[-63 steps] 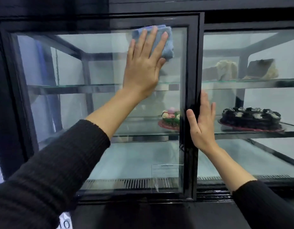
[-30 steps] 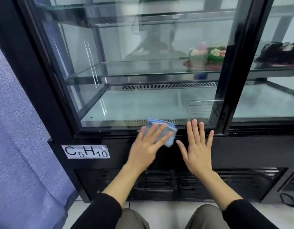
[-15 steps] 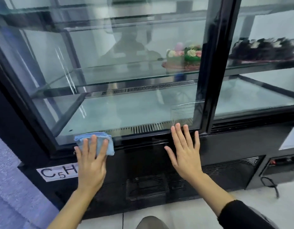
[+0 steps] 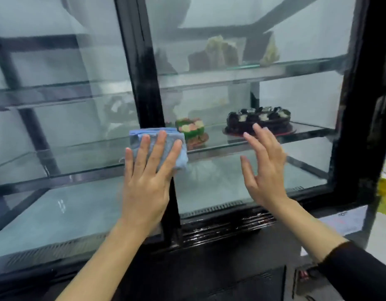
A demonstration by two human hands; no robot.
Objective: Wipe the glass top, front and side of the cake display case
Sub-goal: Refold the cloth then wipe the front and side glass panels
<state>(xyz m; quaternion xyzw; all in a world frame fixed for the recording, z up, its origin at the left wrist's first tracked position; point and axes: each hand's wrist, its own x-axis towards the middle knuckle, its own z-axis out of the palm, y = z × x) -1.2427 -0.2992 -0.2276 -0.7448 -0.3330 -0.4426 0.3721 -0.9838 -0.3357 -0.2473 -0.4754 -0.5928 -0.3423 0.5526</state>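
- Wiping is seen under way on the front glass [image 4: 242, 183] of the cake display case [image 4: 359, 105], which fills the view; the black centre post [image 4: 144, 79] divides its two panes.
- A folded blue cloth [image 4: 159, 146] is pressed flat against the glass at mid-height, straddling the post and the right-hand pane.
- The front is judged to be the step in hand; how much of it is already clean cannot be told, as blur and reflections hide any streaks. The top and the side are out of view, so their state cannot be told either.
- The left hand [image 4: 146, 183] is laid open, fingers spread, pinning the cloth to the glass rather than clenched around it.
- The right hand [image 4: 266, 170] is open and empty, fingers loosely spread, just in front of the right pane; contact cannot be confirmed.
- Behind the glass, a chocolate cake [image 4: 259, 120] and a small green cake [image 4: 191, 129] are seen on the middle shelf [image 4: 307, 135].
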